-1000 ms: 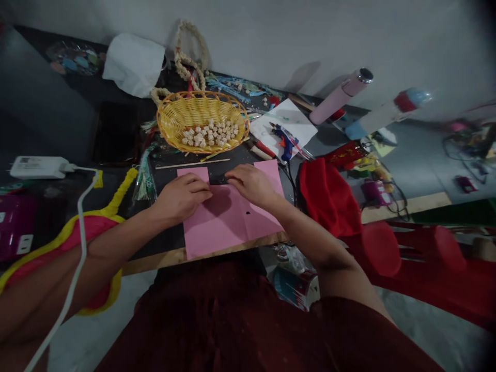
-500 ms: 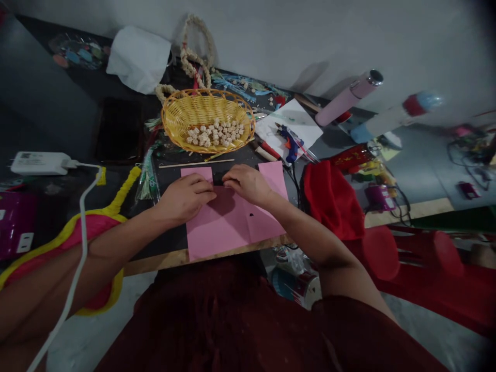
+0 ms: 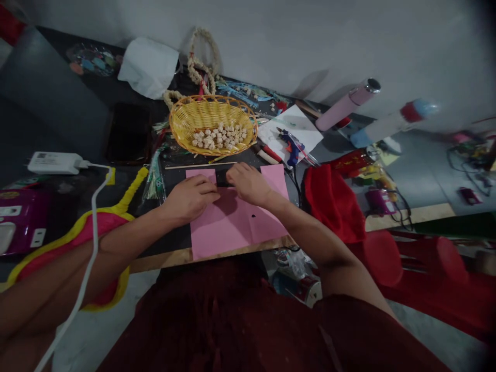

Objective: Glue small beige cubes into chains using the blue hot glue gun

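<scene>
A sheet of pink paper (image 3: 222, 225) lies at the table's front edge, with a gap in its far edge where the dark tabletop shows. A small black mark is on its right part. My left hand (image 3: 191, 198) rests over the left part of the sheet, its fingers bent and together at the side of the gap. My right hand (image 3: 248, 183) has its fingers curled in a pinch at the gap's right side, on the paper; the fingertips are partly hidden. A thin wooden stick (image 3: 199, 166) lies just beyond the sheet.
Beyond lies a yellow woven basket (image 3: 213, 111) holding small pale pieces. A blue glue gun (image 3: 292, 147) lies on white paper (image 3: 306, 124). Red cloth (image 3: 331, 204) is at the right. A yellow-edged pink fan-shaped item (image 3: 70, 248) and white charger (image 3: 56, 163) are left. A pink flask (image 3: 349, 103) stands behind.
The view has tilted slightly, so most things sit a little lower and farther right. My right hand has shifted slightly away from me; my left hand keeps its place on the paper.
</scene>
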{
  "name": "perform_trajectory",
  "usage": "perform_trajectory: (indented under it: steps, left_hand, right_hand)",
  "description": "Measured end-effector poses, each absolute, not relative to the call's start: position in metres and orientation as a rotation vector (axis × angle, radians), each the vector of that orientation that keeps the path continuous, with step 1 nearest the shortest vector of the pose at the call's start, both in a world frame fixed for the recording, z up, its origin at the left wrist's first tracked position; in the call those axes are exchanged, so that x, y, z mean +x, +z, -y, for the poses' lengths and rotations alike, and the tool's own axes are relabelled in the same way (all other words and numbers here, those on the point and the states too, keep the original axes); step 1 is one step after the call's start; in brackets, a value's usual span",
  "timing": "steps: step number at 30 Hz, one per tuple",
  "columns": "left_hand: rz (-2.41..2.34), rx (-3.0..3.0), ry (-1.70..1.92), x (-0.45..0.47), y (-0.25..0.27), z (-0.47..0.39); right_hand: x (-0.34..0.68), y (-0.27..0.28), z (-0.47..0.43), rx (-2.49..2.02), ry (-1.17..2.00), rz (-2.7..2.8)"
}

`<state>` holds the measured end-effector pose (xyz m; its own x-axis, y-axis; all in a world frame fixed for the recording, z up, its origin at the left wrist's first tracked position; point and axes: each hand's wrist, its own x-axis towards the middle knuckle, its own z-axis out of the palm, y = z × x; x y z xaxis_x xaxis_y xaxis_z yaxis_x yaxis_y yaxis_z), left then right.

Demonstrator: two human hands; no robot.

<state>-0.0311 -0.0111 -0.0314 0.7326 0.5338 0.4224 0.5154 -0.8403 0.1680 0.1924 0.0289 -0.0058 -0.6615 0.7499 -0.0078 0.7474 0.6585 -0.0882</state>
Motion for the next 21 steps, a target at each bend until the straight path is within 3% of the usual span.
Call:
perform_trajectory:
  steps: [8, 21]
  left_hand:
    - [-0.883, 2.909, 0.687, -0.031, -0.032, 0.011]
    - [-0.903, 2.894, 0.658, -0.031, -0.031, 0.012]
  right_hand:
    - [0.19, -0.008, -0.04, -1.158, 0.406, 2.526]
    - [0.166, 0.0, -0.036, -1.364, 0.116, 2.852]
